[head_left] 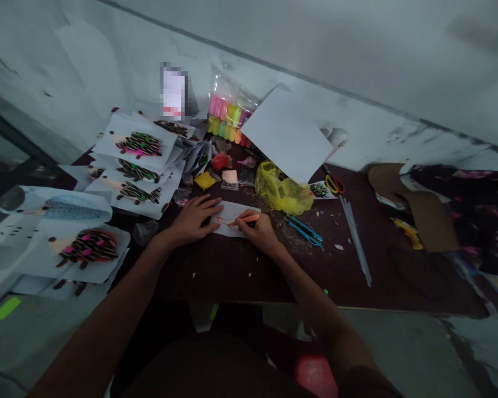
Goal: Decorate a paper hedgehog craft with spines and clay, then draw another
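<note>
A small sheet of white paper (232, 229) lies on the dark table in front of me, with an orange outline drawn on it. My right hand (259, 229) grips an orange marker (251, 219), its tip at the paper. Fingers spread, my left hand (197, 220) rests flat at the paper's left edge. Just beyond the paper sit a peach block of clay (229, 177), a yellow piece (205, 181) and a red piece (221, 161). A crumpled yellow plastic bag (280, 190) is to the right, with blue thread snips (305, 231) nearer me.
Stacked papers with hedgehog pictures (136, 145) cover the left side. Against the wall stand a clear bag of colored tubs (228, 116) and a large white sheet (290, 132). To the right are scissors (335, 183), clear sticks (356, 240) and a yellow glue gun (410, 233).
</note>
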The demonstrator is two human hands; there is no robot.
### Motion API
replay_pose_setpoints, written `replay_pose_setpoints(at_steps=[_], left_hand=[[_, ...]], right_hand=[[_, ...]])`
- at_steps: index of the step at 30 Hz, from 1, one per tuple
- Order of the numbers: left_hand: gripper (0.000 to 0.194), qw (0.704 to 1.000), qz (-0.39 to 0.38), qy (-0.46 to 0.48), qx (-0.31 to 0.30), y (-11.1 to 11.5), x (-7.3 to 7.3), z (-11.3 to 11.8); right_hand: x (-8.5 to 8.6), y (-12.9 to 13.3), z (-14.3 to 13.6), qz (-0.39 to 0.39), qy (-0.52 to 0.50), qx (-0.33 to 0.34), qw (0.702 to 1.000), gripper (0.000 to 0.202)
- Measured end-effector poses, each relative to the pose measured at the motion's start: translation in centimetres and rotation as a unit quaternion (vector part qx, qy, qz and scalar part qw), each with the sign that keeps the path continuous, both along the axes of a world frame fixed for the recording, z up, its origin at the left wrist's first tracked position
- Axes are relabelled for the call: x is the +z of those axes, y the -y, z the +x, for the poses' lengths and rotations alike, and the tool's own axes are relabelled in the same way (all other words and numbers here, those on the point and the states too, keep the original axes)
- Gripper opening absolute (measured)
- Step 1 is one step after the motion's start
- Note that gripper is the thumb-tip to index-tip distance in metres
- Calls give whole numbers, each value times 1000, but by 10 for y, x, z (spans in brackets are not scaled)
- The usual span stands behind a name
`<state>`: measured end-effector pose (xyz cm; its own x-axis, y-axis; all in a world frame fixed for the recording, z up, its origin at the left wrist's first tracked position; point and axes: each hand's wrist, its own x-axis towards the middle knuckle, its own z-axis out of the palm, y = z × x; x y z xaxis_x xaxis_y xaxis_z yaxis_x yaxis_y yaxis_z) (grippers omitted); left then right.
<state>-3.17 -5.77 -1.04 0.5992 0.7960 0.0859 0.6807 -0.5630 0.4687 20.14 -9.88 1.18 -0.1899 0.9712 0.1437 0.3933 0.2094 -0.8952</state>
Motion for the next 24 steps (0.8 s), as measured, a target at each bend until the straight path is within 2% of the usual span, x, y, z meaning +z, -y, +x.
replay_pose_setpoints(at_steps=[24], left_hand=[[55,1000,1,1,2,0,-1,0]], right_hand=[[-4,0,3,6,-1,-8,1000,21]])
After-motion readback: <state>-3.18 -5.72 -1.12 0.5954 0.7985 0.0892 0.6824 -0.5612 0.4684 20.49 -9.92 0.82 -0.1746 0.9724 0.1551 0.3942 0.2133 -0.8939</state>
